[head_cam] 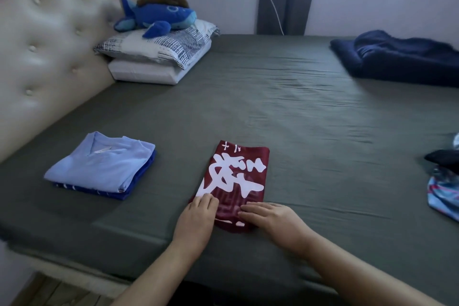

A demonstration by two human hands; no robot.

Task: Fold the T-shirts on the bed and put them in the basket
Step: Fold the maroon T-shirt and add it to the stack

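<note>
Head view, bedroom, single entry.

Item 1: maroon T-shirt (236, 181), white printed lettering uppermost, folded to a narrow rectangle. It lies on the bed (310, 112) near the front edge, just ahead of the person. Long axis runs away from the viewer, leaning slightly to the right at the far end; the near short end sits under the hands.

Item 2: left hand (198, 216), fingers laid fairly flat and pressing on the near-left corner of the shirt. Nothing is pinched that can be seen.

Item 3: right hand (270, 218), fingers extended leftward across the near end, resting flat on the cloth.

Item 4: stack of folded shirts (104, 169), light blue over darker blue, well apart to the left on the same bed.

Item 5: unfolded garments (442, 181) at the right edge (partly out of frame). No basket is in view.

Handling note: the step appears to be the last fold or the smoothing of it. Judged best done by keeping both palms flat, holding the near edge square, then bringing that end up along the long axis so corners meet evenly.
</note>
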